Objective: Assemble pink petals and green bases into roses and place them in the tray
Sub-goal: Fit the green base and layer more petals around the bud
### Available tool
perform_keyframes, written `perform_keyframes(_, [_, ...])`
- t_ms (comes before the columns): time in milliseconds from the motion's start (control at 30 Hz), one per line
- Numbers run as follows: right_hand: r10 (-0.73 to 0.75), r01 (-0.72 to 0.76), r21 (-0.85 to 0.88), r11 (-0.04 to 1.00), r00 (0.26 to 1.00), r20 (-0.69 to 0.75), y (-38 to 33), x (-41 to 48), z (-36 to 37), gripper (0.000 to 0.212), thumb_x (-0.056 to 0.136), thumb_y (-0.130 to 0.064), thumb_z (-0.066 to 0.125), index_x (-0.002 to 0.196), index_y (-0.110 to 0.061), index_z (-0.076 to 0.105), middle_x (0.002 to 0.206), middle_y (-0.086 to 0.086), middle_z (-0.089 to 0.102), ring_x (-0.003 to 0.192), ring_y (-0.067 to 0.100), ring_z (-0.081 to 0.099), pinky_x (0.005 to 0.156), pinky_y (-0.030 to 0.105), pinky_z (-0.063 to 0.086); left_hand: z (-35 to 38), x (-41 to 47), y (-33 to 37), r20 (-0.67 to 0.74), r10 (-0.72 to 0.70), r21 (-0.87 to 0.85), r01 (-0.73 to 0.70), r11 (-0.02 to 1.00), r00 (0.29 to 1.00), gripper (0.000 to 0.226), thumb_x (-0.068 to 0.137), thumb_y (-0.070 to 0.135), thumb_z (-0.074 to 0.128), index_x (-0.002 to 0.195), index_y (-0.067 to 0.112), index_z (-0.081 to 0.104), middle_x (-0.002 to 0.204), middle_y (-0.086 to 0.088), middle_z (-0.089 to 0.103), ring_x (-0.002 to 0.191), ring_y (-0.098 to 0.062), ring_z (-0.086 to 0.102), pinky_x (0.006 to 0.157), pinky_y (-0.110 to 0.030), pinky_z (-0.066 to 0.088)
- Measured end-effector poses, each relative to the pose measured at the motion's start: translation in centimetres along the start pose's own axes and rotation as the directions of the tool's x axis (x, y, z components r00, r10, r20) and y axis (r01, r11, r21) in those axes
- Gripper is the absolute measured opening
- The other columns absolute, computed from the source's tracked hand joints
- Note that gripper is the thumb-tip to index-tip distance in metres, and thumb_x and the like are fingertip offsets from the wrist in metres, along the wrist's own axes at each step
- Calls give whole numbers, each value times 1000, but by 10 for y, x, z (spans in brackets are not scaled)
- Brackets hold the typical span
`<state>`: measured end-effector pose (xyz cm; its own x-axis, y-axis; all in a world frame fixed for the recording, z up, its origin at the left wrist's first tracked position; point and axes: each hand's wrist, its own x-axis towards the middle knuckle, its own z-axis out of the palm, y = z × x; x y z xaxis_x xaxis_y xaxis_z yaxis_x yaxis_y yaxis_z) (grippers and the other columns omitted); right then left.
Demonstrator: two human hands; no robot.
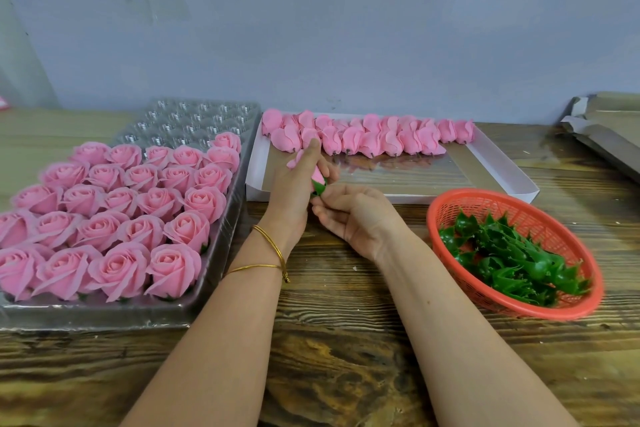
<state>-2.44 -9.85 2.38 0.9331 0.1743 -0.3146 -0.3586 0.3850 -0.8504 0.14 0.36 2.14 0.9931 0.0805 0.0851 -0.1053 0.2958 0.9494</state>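
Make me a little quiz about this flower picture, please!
1. True or false: the green bases lie in the red basket.
2. Where do the finished roses sit? A) the clear tray B) the white box C) the basket
3. Fill in: the left hand grips a pink bud while the right hand pinches its green ____.
Key: 1 true; 2 A; 3 base.

My left hand [294,191] hides most of the pink bud [293,161] and green base [319,188]. The tray [104,315] runs off the left edge.
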Motion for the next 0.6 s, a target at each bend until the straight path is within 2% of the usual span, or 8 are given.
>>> perform_keyframes(300, [-17, 16, -45, 999, 1000, -23, 0, -1, -1, 20, 93, 4, 54, 79, -5, 63, 62, 6, 67, 52, 10, 63, 50, 15, 50, -5, 2, -1, 46, -19, 30, 18, 999, 999, 45, 97, 37, 53, 57, 19, 64, 71, -2, 69, 68, -9, 62, 67, -21, 50])
perform_keyframes(500, [22, -21, 30, 999, 1000, -7, 0, 0, 1, 17, 93, 2, 54, 80, -7, 62, 63, 7, 67, 53, 12, 65, 52, 18, 54, -3, 2, -1, 51, 9, 15, -10, 1000, 999, 56, 99, 32, 49, 45, 22, 58, 62, -1, 66, 65, -10, 62, 69, -22, 50])
perform_keyframes(600, [56, -57, 89, 994, 998, 20, -3, -1, 1, 15, 91, -1, 54, 83, -7, 65, 67, 9, 69, 57, 14, 67, 56, 20, 56, -3, 2, -3, 34, 11, 26, -12, 1000, 999, 55, 99, 33, 49, 46, 22, 55, 65, -2, 66, 66, -12, 61, 72, -27, 49])
